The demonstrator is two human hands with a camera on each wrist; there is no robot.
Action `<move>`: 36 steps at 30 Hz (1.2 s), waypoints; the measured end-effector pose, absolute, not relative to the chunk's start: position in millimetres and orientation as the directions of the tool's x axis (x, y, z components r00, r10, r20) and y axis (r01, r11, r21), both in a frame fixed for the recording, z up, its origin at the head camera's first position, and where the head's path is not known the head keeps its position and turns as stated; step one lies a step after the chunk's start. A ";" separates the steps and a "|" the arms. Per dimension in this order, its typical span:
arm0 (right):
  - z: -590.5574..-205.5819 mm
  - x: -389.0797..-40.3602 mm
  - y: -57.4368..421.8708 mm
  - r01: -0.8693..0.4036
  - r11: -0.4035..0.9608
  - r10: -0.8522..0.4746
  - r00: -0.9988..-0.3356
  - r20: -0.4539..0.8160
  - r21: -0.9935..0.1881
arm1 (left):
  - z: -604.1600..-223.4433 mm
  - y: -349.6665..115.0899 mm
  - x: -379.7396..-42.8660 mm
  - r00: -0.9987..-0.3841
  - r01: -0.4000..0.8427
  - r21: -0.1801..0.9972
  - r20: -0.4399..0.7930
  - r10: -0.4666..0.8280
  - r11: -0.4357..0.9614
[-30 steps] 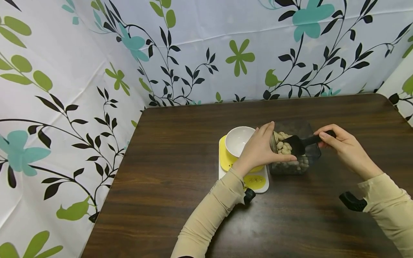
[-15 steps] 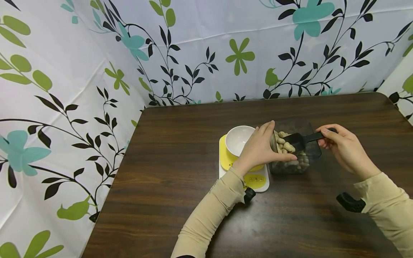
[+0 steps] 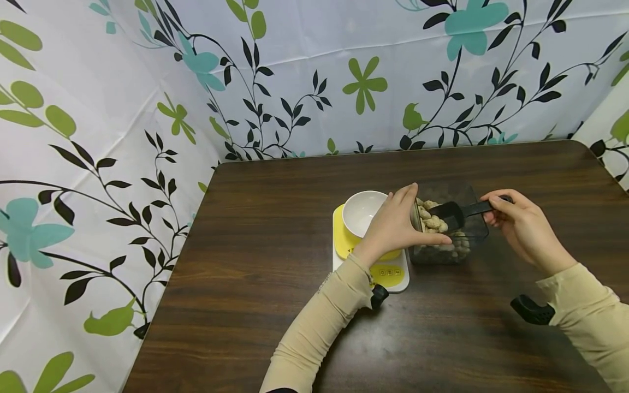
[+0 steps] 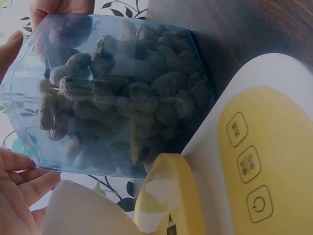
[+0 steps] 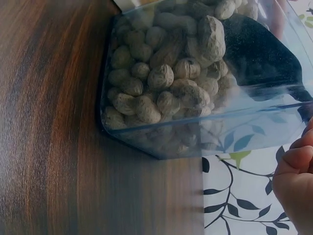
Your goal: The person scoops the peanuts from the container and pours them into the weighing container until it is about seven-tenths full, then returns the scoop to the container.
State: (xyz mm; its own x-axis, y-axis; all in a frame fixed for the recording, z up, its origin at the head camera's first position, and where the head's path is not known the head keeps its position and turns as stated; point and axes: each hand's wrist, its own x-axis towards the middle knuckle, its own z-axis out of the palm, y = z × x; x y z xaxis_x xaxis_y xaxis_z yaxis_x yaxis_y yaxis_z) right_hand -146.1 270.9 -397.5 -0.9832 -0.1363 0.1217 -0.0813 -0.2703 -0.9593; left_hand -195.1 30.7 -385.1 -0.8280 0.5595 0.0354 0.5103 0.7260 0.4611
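Observation:
A clear plastic container (image 3: 437, 256) filled with unshelled peanuts (image 4: 166, 93) stands on the table. My left hand (image 3: 393, 226) spans the container's left side and holds it, thumb along the near rim and fingers towards the far side. A black scoop (image 3: 451, 215) dips into the container among the peanuts. My right hand (image 3: 523, 226) grips the scoop's handle above the right rim. Through the wall in the right wrist view, the scoop's dark blade (image 5: 259, 49) shows beside the peanuts. Part of the blade is hidden by peanuts.
Just left of the container, a white bowl (image 3: 361, 212) sits on a yellow and white kitchen scale (image 3: 393, 277), partly behind my left hand. No contents show in the bowl. The dark wooden table (image 3: 265, 245) meets a leaf-patterned curtain (image 3: 295, 71) at the back and left.
The scoop and my right hand have shifted slightly, and the scoop sits at a changed tilt. Peanuts beside the blade have moved. My left hand stays on the container.

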 end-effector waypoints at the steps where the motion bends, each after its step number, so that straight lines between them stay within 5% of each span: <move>1: -397.4 -145.8 270.7 -0.083 -0.281 -0.127 -0.984 0.123 -0.956 | -384.8 30.6 -195.3 -0.828 0.511 0.460 0.034 0.560 0.726; 36: -409.4 -142.0 287.3 -0.027 -0.715 -0.074 -0.991 0.114 -0.699 | -379.1 30.0 -196.1 -0.818 0.516 0.442 0.002 0.575 0.733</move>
